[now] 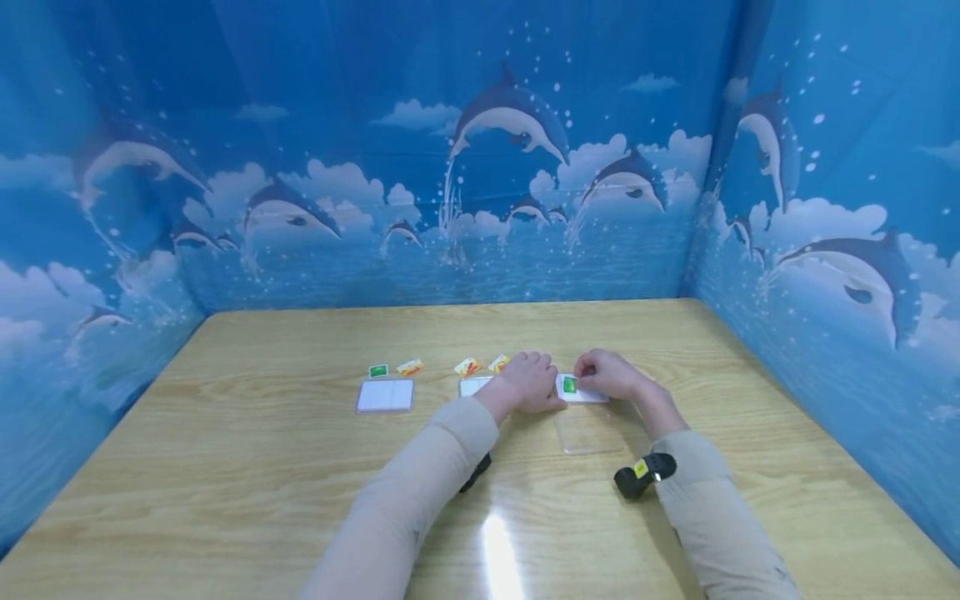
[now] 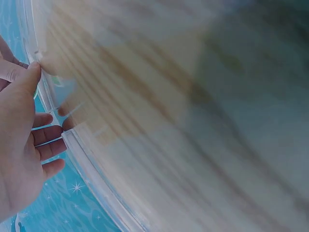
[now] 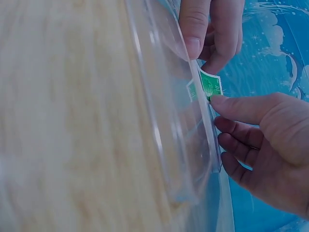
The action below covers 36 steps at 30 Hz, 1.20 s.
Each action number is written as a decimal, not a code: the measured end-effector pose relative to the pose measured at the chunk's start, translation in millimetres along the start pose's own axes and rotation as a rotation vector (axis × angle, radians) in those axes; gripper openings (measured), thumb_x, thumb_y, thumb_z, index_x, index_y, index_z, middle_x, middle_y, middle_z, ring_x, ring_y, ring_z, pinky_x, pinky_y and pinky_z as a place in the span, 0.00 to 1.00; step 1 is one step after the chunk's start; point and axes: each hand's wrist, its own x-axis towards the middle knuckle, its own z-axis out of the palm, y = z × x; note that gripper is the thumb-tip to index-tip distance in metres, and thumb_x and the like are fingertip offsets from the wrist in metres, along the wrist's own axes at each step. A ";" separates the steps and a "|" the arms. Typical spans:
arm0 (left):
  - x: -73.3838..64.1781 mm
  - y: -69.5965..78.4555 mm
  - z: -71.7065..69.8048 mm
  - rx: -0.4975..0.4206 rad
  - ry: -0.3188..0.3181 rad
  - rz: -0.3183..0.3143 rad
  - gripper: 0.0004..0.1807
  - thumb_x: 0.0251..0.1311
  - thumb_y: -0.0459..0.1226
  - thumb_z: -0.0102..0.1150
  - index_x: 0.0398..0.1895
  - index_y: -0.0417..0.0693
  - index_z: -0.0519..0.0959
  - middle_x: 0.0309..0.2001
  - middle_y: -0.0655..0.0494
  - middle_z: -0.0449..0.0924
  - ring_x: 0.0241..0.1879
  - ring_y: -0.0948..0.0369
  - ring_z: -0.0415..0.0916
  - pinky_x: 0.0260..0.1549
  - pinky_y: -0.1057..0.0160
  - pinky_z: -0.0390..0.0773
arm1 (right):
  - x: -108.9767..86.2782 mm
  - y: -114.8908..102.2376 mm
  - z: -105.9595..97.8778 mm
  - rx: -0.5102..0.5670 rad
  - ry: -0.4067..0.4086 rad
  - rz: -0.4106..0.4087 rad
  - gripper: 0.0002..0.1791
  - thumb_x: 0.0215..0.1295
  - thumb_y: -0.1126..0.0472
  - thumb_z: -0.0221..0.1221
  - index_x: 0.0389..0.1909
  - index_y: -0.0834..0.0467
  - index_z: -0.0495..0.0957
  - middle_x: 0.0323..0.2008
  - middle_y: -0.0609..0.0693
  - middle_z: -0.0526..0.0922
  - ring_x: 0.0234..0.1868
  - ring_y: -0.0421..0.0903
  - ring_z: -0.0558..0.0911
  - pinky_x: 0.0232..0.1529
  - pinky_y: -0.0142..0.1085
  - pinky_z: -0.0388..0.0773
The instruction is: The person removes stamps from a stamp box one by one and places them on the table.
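A small green stamp (image 1: pixel 570 385) lies over a white card (image 1: pixel 592 398) at the right of the row. My right hand (image 1: pixel 609 375) pinches the stamp's edge with its thumb; in the right wrist view the stamp (image 3: pixel 211 86) looks tilted, and the finger behind it is hidden. My left hand (image 1: pixel 531 382) rests at the card's left side, thumb touching its edge and the other fingers fairly straight. Directly in front lies a clear plastic case part (image 1: pixel 588 437), which looms close in both wrist views.
Left of my hands are a white card in a case (image 1: pixel 385 396) and another white card (image 1: pixel 474 386), partly covered by my left arm. Behind them lie a green stamp (image 1: pixel 378 370) and several yellow-orange stamps (image 1: pixel 410 367). Blue dolphin curtains (image 1: pixel 465 167) border the wooden table (image 1: pixel 225 467).
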 end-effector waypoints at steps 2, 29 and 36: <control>-0.2 0.0 0.4 0.001 -0.002 -0.001 0.37 0.62 0.64 0.35 0.60 0.48 0.68 0.56 0.52 0.69 0.56 0.57 0.65 0.58 0.58 0.62 | 0.0 0.7 -0.8 -0.020 0.006 -0.020 0.04 0.61 0.66 0.55 0.34 0.63 0.77 0.34 0.54 0.78 0.36 0.48 0.75 0.39 0.40 0.72; 2.2 1.1 1.7 -0.003 0.005 0.001 0.34 0.62 0.63 0.36 0.57 0.49 0.72 0.54 0.54 0.70 0.54 0.59 0.66 0.56 0.60 0.63 | 6.3 15.7 -30.5 0.108 0.018 -0.024 0.11 0.66 0.63 0.53 0.39 0.67 0.77 0.35 0.58 0.79 0.37 0.52 0.75 0.36 0.37 0.70; 2.1 -0.4 1.0 -0.014 -0.010 -0.009 0.35 0.62 0.64 0.36 0.59 0.48 0.70 0.56 0.53 0.68 0.56 0.58 0.65 0.58 0.59 0.61 | 12.4 9.6 -29.3 0.080 0.023 -0.008 0.12 0.66 0.62 0.52 0.40 0.67 0.77 0.36 0.59 0.79 0.39 0.53 0.75 0.37 0.38 0.70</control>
